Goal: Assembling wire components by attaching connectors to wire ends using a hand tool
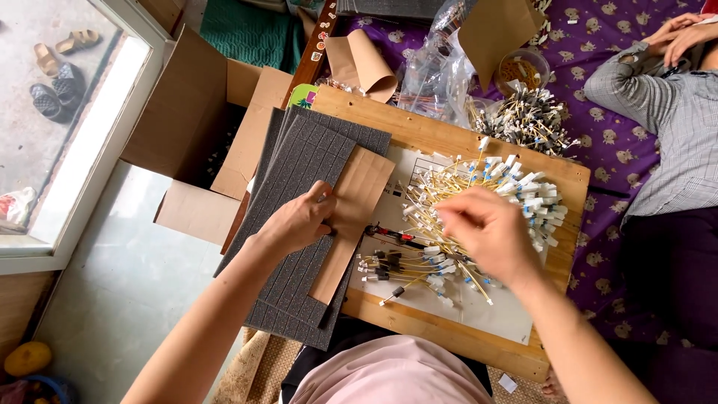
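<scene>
Left hand flat on cardboard strip, fingers together, pressing strip onto stack of grey foam sheets overhanging left edge of wooden board. Strip lies under fingertips, running toward near edge.
Right hand over heap of yellow wires at board centre, fingers curled down among them; cannot tell if pinched on wire. Heap lies beneath and around fingertips, on white sheet.
Second bundle at far right corner. Open cardboard box off left edge. Another person's grey sleeve beyond right edge
</scene>
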